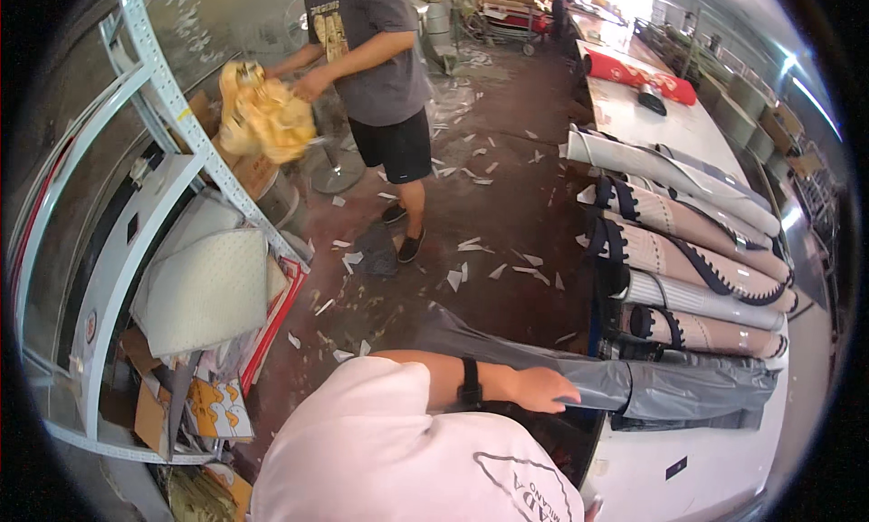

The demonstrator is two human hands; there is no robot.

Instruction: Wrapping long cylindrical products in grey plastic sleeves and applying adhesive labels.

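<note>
On the white table (724,442): one long grey plastic wrap (697,391), shiny and wrinkly, one end past the left edge
Left hand (543,389): fingers bent at the wrap, can't tell if it's gripping
Right hand (593,508): just a sliver, can't tell
Rolls: three pinkish rolls (670,255) with dark trim, one red roll (634,76)
Room: table surface below the wrap, scrap-littered floor (507,219) left of the edge
</note>
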